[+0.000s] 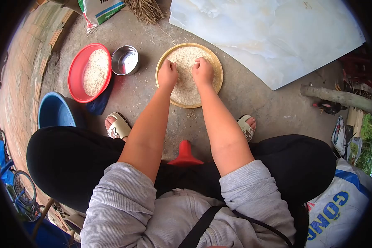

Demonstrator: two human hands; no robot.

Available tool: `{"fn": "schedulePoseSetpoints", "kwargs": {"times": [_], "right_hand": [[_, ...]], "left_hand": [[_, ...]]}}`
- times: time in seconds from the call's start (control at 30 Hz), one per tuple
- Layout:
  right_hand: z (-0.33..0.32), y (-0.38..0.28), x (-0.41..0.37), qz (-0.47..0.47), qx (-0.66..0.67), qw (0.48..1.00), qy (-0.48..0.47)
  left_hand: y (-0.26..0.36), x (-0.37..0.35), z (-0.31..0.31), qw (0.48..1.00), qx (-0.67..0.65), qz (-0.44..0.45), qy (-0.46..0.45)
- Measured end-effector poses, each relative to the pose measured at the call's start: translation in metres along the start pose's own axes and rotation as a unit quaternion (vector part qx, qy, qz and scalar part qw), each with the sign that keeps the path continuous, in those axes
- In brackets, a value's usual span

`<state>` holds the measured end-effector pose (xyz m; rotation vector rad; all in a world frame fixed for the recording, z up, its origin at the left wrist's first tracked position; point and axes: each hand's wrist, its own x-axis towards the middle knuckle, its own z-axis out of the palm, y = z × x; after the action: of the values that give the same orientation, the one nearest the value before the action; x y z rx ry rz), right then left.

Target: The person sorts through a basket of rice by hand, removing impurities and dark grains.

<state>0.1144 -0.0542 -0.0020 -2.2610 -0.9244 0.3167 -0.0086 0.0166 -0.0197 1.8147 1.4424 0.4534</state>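
A round woven tray [220, 78] with a yellow rim rests on the concrete floor, covered with pale grains [185, 89]. Over its left part is my left hand [168, 74], its fingers curled closed. My right hand [203, 72] is over the right part, its fingers also bent inward in a pinch. The two hands are apart, with grains visible between them. Whatever either hand holds is hidden or too small to make out.
Left of the tray are a steel pot [125, 60], a red basin [75, 78] holding grains and a blue tub [56, 111]. A marbled sheet [268, 37] lies at upper right, a straw broom [144, 9] at the top. A red stool [185, 153] shows between my legs.
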Motion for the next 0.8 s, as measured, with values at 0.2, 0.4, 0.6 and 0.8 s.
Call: {"fn": "schedulePoseSetpoints", "kwargs": {"times": [0.2,0.4,0.6,0.8], "right_hand": [[-0.002,0.007,-0.009,-0.037,-0.041,0.998,0.03],[-0.001,0.01,-0.017,-0.078,-0.072,0.994,-0.007],[0.004,0.008,-0.014,-0.059,-0.068,0.996,-0.012],[0.007,0.009,-0.014,0.0,-0.013,0.999,0.05]], "left_hand": [[-0.001,-0.015,-0.001,0.99,0.142,0.025,-0.002],[-0.007,-0.021,0.009,0.98,0.189,0.059,0.037],[0.002,-0.021,0.009,0.982,0.181,0.028,0.042],[0.017,-0.013,0.011,0.987,0.131,0.028,0.083]]}}
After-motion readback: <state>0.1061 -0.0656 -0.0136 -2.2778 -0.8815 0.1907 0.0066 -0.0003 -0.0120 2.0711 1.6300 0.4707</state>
